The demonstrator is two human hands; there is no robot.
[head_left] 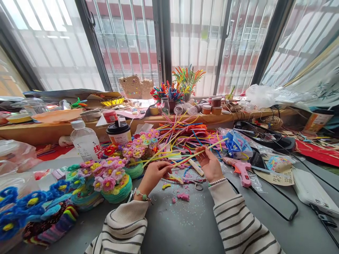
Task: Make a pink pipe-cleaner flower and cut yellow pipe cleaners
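A pale yellow pipe cleaner stretches slantwise between my hands, its far end rising to the right. My left hand pinches it near its lower end. Higher up, the thumb and fingers of my right hand close around it, with the palm turned partly up. Beneath them lie scissors, pink fluff scraps and a small yellow piece. Behind my hands spreads a heap of loose coloured pipe cleaners. Left of my left hand stands a pot of pink fuzzy flowers.
A pink glue gun with a black cable lies at right, near a white power bank. Blue fuzzy flowers, a plastic bottle and a lidded cup stand left. A cluttered wooden ledge runs below the windows.
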